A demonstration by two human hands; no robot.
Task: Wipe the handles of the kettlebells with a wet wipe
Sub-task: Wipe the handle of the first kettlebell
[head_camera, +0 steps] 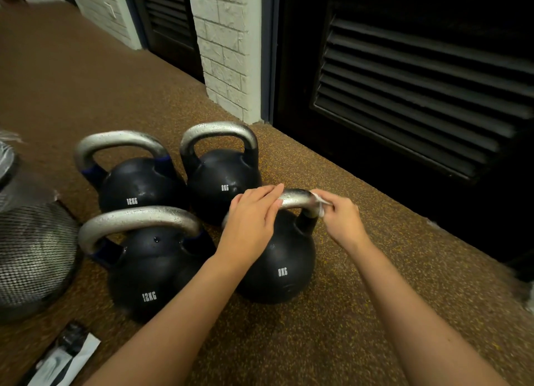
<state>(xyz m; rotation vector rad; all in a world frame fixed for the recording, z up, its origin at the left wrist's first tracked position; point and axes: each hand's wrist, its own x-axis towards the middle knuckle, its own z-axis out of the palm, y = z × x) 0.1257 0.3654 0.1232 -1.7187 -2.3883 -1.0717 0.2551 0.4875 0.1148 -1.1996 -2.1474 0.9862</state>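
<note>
**Wipe on the near 8KG handle**

Brown speckled floor [361, 328] runs up to a white brick pillar [225, 53] and dark louvred doors [419, 96], whose upper parts fade into shadow. Four black kettlebells with silver handles stand close together on it: two marked 12KG on the left, one far [138, 183] and one near [150, 273], and two marked 8KG on the right, one far [222, 177] and one near [277, 270].

Left hand [251, 218] lies over the left end of the near 8KG handle [294, 199], fingers nearly straight along the bar; it hides that end and the left post, so whether the thumb wraps beneath cannot be told. Right hand [341, 215] pinches a white wipe [319, 202] against the handle's right bend, fingers curled round it. Most of the wipe is buried in the fingers, with only a crumpled edge showing. The hands are apart, with bare bar between them.

At the left edge a mesh-covered grey object [34, 255] is cut off and hard to identify, with blurred clear plastic [17, 180] above it. A black-and-white packet [63, 359] lies at the bottom left, partly out of frame, its print unreadable. A pale scrap at the right edge [530, 299] is also cut off.
</note>
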